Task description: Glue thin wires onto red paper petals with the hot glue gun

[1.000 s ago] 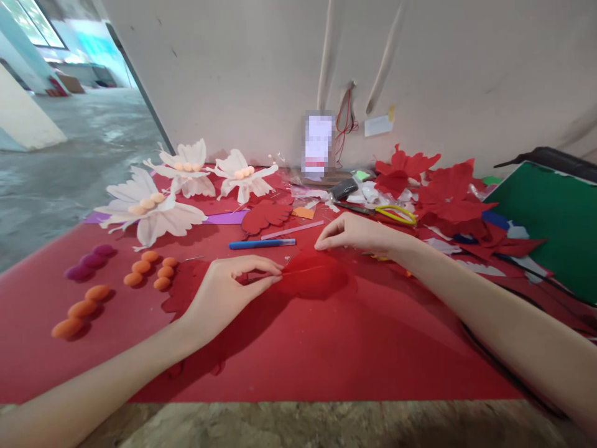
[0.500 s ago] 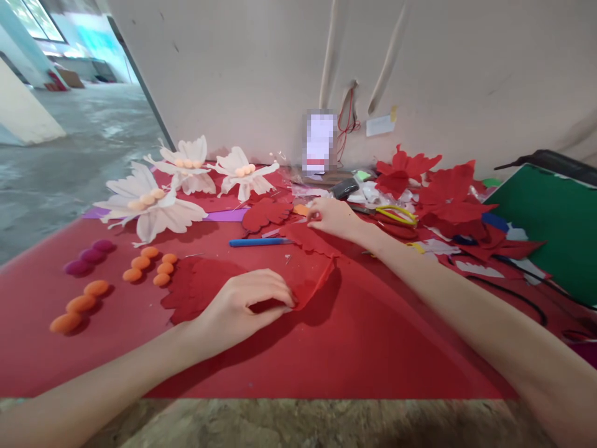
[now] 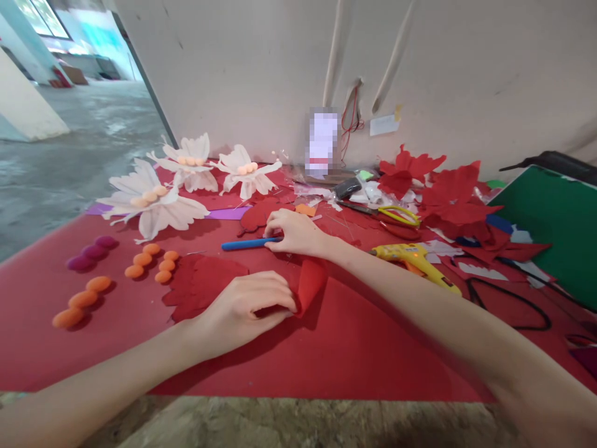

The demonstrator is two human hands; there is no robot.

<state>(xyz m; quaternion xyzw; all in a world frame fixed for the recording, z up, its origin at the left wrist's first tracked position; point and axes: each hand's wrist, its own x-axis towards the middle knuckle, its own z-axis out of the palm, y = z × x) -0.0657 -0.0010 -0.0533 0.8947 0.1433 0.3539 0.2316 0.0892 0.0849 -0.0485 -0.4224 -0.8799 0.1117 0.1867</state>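
My left hand [image 3: 252,305] pinches the near edge of a red fabric petal [image 3: 311,283] between thumb and fingers. The petal rises off the table and curls, with part of it behind my right wrist. Beyond it, my right hand [image 3: 296,235] closes its thumb and fingers on the right end of a slim blue pen-shaped tool [image 3: 245,245]. That tool's tip is hidden by the fingers. Flat red petals [image 3: 200,283] with wavy edges lie left of my left hand, partly under it. Another red petal piece [image 3: 256,218] rests behind the blue tool.
White fabric flowers [image 3: 156,214] stand at the back left. Orange pods [image 3: 84,300] and purple pods [image 3: 94,252] lie in front of them. Yellow-handled scissors [image 3: 398,214], a yellow glue gun [image 3: 420,260], red flowers [image 3: 450,190] and a green board [image 3: 550,224] are on the right.
My right hand has left the petal's far edge and moved left onto the blue tool, which has shifted slightly left. The petal has curled up, and the glue gun has come into view.
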